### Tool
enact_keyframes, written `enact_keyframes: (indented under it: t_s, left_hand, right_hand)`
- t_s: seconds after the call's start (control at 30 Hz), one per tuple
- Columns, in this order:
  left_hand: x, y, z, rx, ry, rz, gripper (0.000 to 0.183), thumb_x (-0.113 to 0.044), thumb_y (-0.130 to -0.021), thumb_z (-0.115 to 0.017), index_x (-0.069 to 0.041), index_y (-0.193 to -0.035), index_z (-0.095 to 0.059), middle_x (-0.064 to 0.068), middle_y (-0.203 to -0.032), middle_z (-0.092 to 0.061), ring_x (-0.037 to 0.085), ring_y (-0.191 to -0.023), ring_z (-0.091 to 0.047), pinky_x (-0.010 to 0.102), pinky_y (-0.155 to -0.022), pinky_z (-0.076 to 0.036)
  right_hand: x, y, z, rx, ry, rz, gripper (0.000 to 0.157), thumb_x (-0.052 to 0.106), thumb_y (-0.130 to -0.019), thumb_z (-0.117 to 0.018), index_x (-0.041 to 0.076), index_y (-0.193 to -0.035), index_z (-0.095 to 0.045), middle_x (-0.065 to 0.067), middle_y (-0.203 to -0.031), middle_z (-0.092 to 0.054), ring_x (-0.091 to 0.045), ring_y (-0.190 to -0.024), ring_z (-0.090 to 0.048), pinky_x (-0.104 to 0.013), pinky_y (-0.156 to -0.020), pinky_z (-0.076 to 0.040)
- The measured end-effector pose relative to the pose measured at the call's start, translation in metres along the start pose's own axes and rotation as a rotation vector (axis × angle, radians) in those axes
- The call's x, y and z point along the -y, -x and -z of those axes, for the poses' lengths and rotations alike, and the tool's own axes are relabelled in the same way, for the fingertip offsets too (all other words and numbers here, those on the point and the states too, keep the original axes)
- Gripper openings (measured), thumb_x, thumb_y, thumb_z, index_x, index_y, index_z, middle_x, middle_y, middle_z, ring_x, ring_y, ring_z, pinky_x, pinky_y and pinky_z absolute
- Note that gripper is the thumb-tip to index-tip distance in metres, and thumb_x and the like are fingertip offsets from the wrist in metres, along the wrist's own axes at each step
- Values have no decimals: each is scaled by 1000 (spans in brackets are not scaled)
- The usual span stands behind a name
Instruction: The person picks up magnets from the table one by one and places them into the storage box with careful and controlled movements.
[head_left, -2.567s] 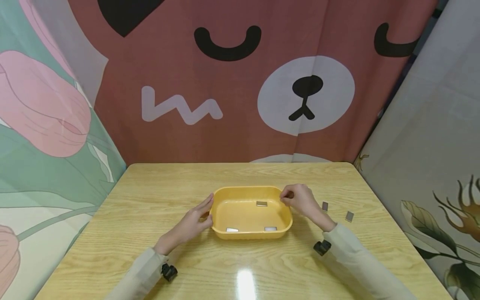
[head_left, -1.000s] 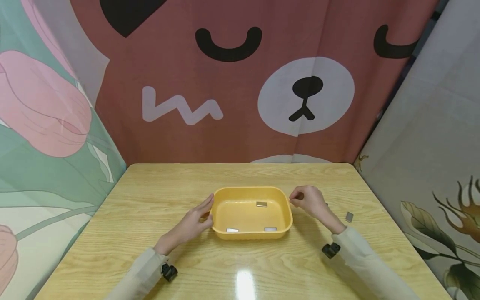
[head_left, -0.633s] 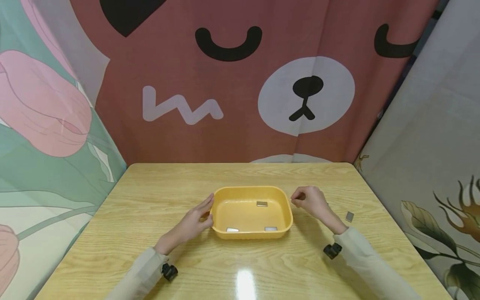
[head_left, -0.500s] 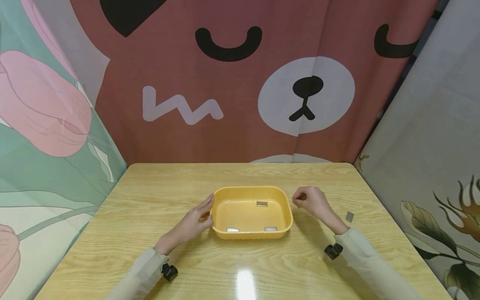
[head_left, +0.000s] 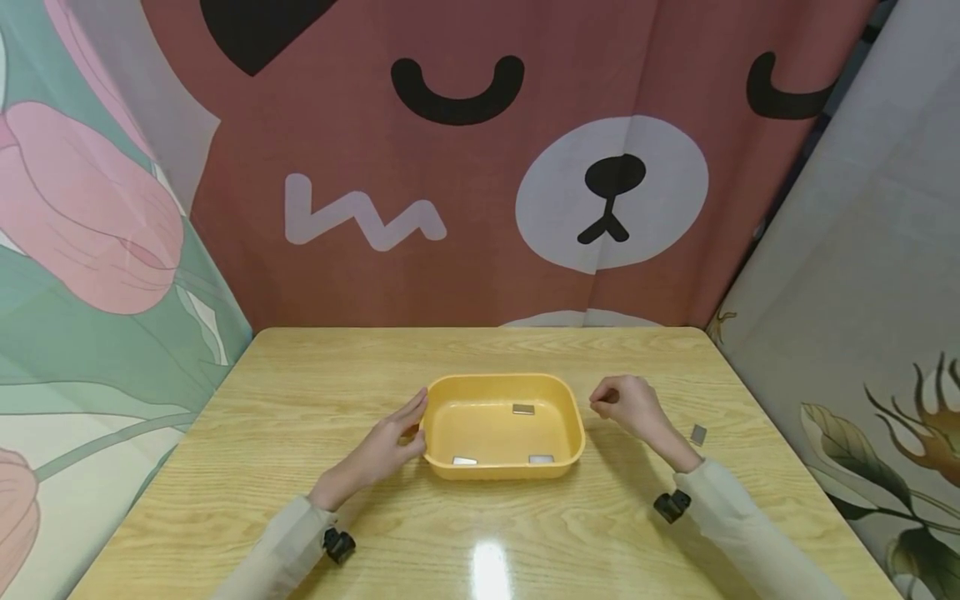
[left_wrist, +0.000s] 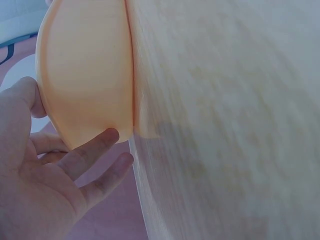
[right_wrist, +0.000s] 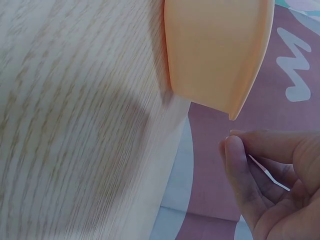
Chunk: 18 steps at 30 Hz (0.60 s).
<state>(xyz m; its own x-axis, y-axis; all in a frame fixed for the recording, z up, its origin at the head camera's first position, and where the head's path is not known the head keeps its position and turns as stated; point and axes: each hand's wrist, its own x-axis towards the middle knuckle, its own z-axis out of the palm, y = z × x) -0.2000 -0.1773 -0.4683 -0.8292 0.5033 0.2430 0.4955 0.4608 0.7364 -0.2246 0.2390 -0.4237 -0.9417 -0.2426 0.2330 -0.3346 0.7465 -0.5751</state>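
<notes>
A yellow plastic tub (head_left: 498,472) with rounded corners stands on the table; several small flat rectangular metallic pieces lie in it, one piece (head_left: 523,409) along its far side. My left hand (head_left: 382,454) touches the tub's left end, thumb towards the near corner and fingers fairly straight along the outer wall. In the left wrist view, one fingertip (left_wrist: 112,134) lies against that wall. Right of the tub, a little apart from its rim, is my right hand (head_left: 628,407). Its fingers are curled, with thumb and index fingertips (right_wrist: 235,142) meeting; nothing shows between them.
Another small grey piece (head_left: 698,434) lies on the wooden table (head_left: 337,358), right of my right wrist. Black cameras sit on both wrists. A curtain (head_left: 480,275) with a bear's face hangs behind the far table edge, and patterned curtains hang at both sides.
My right hand has drawn away from the tub's right rim, moving rightward, and now covers the spot where a small piece lay. My left hand, the tub and its pieces have stayed put.
</notes>
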Motion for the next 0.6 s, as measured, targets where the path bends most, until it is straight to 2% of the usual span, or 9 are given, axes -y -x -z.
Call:
enact_keyframes:
  t_s: [0.6]
  left_hand:
    - [1, 1, 0, 9, 8, 5, 57, -3, -99, -53, 9, -149, -29, 12, -162, -13, 36, -125, -53, 24, -92, -51]
  right_hand:
    - [-10, 6, 5, -5, 14, -17, 4, -1, -83, -75, 3, -84, -74, -1, -75, -69, -13, -62, -62, -35, -59, -55]
